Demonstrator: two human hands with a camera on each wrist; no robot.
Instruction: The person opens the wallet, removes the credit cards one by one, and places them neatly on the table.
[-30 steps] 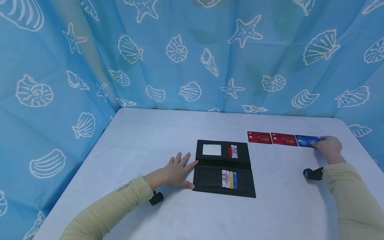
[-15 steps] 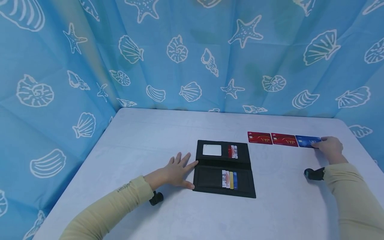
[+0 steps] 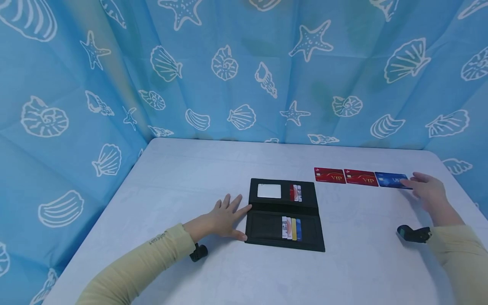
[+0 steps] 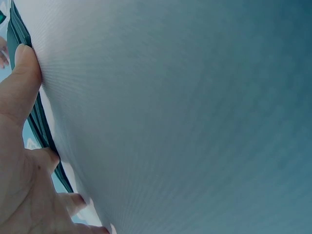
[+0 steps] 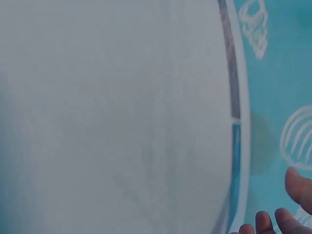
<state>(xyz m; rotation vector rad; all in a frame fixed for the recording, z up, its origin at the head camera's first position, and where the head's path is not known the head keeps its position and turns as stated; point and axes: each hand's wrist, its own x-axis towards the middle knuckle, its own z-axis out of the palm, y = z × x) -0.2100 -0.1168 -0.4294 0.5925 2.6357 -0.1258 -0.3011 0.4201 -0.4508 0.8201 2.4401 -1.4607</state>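
Note:
A black bifold wallet point(image 3: 266, 226) lies unfolded on the white table. Its upper half has a white window point(image 3: 269, 190) and a few card edges, and several card edges show in its lower slots. My left hand point(image 3: 224, 219) is spread flat, thumb and a fingertip touching the wallet's left edge. In the left wrist view the wallet point(image 4: 41, 122) appears edge-on beside the thumb. To the far right, a blue VIP card point(image 3: 388, 179) ends a row with two red VIP cards point(image 3: 361, 178). My right hand point(image 3: 430, 192) hovers at the blue card's right end, fingers loosely extended, gripping nothing.
A blue curtain point(image 3: 198, 76) with white shells and starfish stands behind and left of the table point(image 3: 183, 169). A dark wrist camera point(image 3: 413, 234) hangs by the right sleeve, another point(image 3: 198, 253) by the left.
My right hand has let go of the blue card and shifted slightly right, its fingers opening and more of the card showing. The left hand and wallet have stayed put.

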